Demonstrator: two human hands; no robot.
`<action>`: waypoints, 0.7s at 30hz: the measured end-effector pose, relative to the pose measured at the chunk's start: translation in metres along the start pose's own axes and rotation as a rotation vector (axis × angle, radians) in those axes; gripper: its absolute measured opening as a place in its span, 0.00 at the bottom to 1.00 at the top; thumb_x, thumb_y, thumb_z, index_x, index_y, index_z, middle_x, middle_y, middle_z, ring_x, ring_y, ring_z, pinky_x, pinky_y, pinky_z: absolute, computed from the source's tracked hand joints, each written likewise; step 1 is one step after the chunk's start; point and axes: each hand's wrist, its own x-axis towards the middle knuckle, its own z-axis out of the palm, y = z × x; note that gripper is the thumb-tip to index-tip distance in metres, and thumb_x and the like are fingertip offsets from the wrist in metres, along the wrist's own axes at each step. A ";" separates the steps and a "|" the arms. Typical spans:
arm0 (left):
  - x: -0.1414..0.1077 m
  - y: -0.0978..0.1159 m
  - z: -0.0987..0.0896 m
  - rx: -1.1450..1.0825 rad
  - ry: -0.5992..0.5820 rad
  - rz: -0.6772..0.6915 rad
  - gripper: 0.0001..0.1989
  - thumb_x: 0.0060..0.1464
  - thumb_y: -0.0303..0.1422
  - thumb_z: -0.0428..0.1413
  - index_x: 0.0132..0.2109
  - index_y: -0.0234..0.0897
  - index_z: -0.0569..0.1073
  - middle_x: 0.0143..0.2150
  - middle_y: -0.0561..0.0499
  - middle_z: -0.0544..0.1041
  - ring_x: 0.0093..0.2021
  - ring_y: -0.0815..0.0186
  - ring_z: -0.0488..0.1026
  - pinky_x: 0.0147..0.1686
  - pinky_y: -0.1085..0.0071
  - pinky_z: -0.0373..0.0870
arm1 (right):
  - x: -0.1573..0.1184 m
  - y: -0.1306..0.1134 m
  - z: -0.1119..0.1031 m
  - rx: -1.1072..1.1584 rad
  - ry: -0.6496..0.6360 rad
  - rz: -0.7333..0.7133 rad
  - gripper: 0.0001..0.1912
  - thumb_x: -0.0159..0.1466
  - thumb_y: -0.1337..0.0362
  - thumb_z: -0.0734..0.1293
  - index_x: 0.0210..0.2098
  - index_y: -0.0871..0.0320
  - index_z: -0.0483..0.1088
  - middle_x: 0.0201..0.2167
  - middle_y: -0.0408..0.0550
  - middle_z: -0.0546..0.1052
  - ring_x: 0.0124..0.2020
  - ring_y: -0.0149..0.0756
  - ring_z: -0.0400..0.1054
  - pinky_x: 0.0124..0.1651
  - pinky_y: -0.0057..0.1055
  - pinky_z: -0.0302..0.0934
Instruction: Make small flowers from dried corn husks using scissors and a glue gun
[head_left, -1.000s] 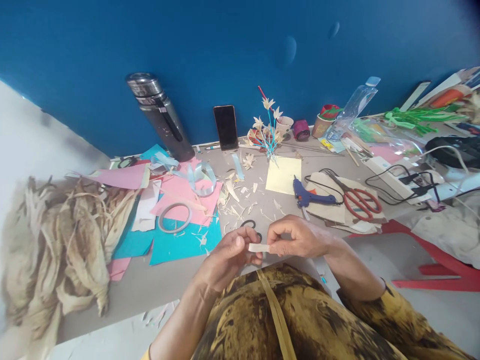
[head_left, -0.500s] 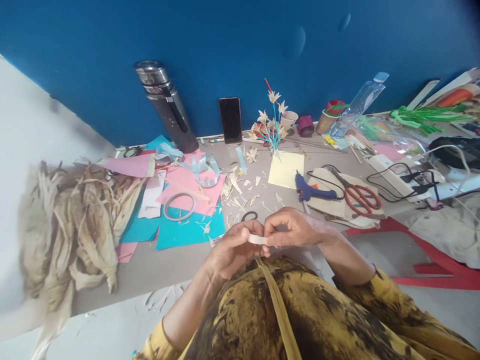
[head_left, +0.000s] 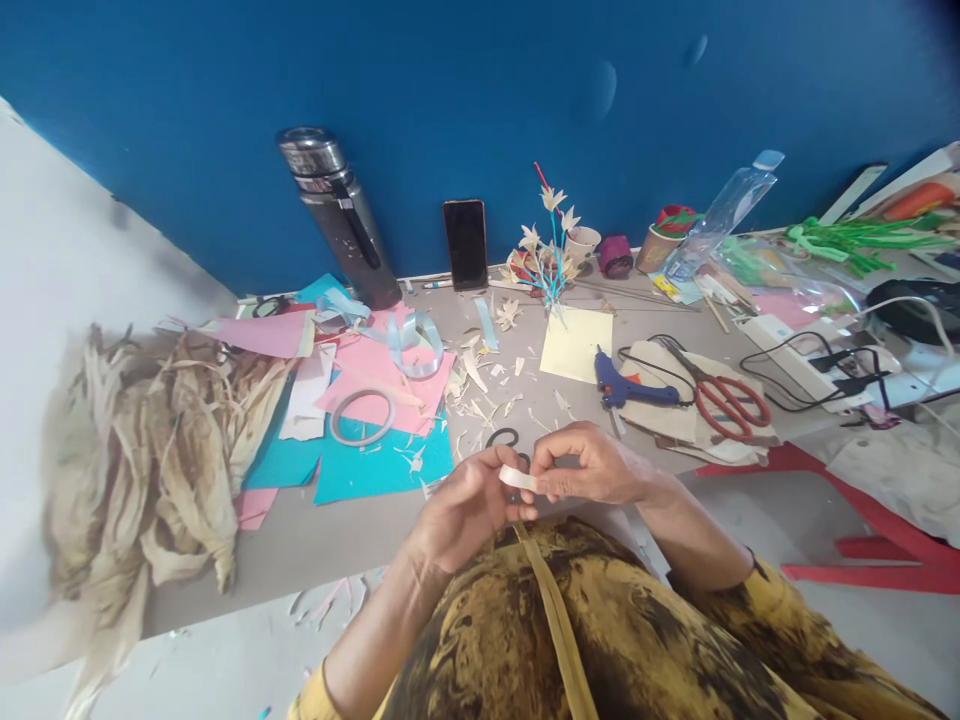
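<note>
A short, pale, curved strip (head_left: 517, 478) is pinched at its right end between the thumb and fingers of my right hand (head_left: 589, 465). My left hand (head_left: 465, 500) is beside the strip's other end, palm up, with its thumb apart and fingers loosely curved behind it. Whether those fingers touch the strip I cannot tell. Just beyond my hands lie small black-handled scissors (head_left: 502, 438), partly hidden by them. Cream flowers (head_left: 551, 198) on blue stems stand near the wall, and pale scraps (head_left: 474, 372) litter the table between.
Dried husks (head_left: 180, 450) heap at the left, beside coloured paper (head_left: 379, 470) and a tape roll (head_left: 362, 416). A flask (head_left: 345, 220) and phone (head_left: 466, 245) lean on the wall. Rightward are a glue gun (head_left: 634, 385), red-handled scissors (head_left: 731, 402), a power strip (head_left: 795, 365) and a bottle (head_left: 724, 215).
My left thumb has drawn back from the strip and the left hand has opened a little. My right hand keeps its pinch. More of the black-handled scissors shows.
</note>
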 end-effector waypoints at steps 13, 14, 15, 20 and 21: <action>0.001 -0.001 0.004 0.153 0.407 0.317 0.14 0.38 0.33 0.73 0.29 0.35 0.77 0.29 0.55 0.75 0.29 0.73 0.70 0.34 0.74 0.67 | 0.007 0.013 0.027 -0.189 0.275 0.023 0.11 0.63 0.59 0.69 0.30 0.60 0.75 0.24 0.43 0.75 0.26 0.30 0.65 0.31 0.26 0.59; 0.002 0.000 0.003 0.162 0.428 0.331 0.14 0.38 0.33 0.73 0.28 0.35 0.77 0.29 0.56 0.75 0.29 0.73 0.70 0.34 0.74 0.67 | 0.007 0.014 0.027 -0.185 0.272 0.027 0.11 0.63 0.59 0.69 0.30 0.60 0.75 0.24 0.43 0.75 0.26 0.30 0.64 0.31 0.25 0.58; 0.002 0.000 0.003 0.164 0.446 0.343 0.14 0.38 0.34 0.73 0.28 0.35 0.77 0.28 0.56 0.75 0.28 0.73 0.69 0.33 0.74 0.67 | 0.008 0.014 0.027 -0.181 0.269 0.034 0.10 0.63 0.59 0.69 0.30 0.60 0.75 0.24 0.43 0.74 0.26 0.30 0.64 0.31 0.25 0.58; 0.005 0.000 -0.002 0.119 0.450 0.333 0.15 0.43 0.38 0.71 0.36 0.35 0.80 0.29 0.53 0.77 0.28 0.72 0.70 0.32 0.73 0.68 | 0.010 0.014 0.031 -0.113 0.266 0.077 0.13 0.65 0.57 0.68 0.29 0.60 0.74 0.25 0.43 0.75 0.27 0.30 0.64 0.32 0.26 0.58; 0.005 -0.001 -0.003 0.117 0.438 0.319 0.16 0.44 0.38 0.71 0.38 0.34 0.81 0.30 0.51 0.78 0.28 0.71 0.70 0.33 0.73 0.68 | 0.011 0.014 0.032 -0.078 0.283 0.080 0.14 0.65 0.56 0.68 0.29 0.60 0.74 0.25 0.44 0.76 0.27 0.30 0.65 0.32 0.26 0.59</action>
